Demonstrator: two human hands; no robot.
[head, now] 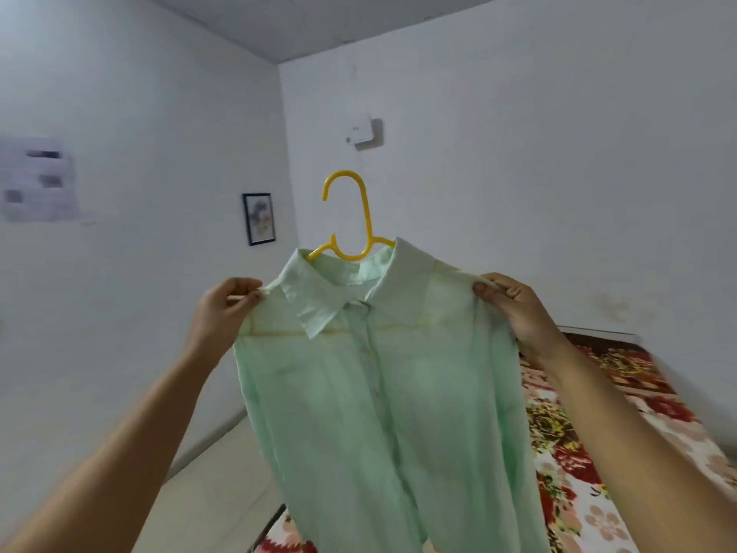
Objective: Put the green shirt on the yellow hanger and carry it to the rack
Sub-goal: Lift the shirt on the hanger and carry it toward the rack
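Near the bed (598, 413), pinched at both shoulders by left hand (223, 309) and right hand (514, 309): light, limp shirt (379, 393) on hanger (369, 233), likely best carried by the hook (345, 174).

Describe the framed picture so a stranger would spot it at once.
Look at the left wall, close to the room corner. The framed picture hangs there, just left of the yellow hanger. Its black frame sets it apart from the unframed paper sheets farther left.
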